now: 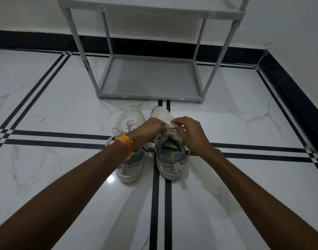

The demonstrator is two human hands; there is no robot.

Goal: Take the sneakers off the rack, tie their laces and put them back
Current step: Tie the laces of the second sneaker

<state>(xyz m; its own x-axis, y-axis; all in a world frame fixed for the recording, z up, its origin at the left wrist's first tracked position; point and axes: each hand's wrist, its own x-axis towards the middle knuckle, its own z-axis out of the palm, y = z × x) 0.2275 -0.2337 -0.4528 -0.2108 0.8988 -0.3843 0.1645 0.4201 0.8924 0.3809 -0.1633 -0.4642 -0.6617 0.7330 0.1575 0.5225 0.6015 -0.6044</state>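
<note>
Two white low-top sneakers with grey heel collars stand side by side on the glossy white marble-pattern tiled floor [226,204], toes pointing toward the grey plastic two-tier shoe rack [149,78]. The rack stands just beyond the toes, against the white wall, and the shelf surfaces in view are bare.

Right sneaker [170,157]: positioned over the crossing of the black inlay stripes [161,204] in the floor. Both hands work at its tongue area. The left hand [151,129] has its grip pressed together, pinching the white lace [171,126] of this shoe. The right hand [190,132] has its fingertips closed on the same lace from the opposite side; the two hands nearly touch above the eyelets. A lace strand runs down from the left hand toward the shoe opening.

Left sneaker [130,159]: partly covered by the left forearm. Its white lace [116,134] lies loose, looped outward to the left of the shoe and onto the floor.

An orange thread band [125,144] encircles the left wrist.
</note>
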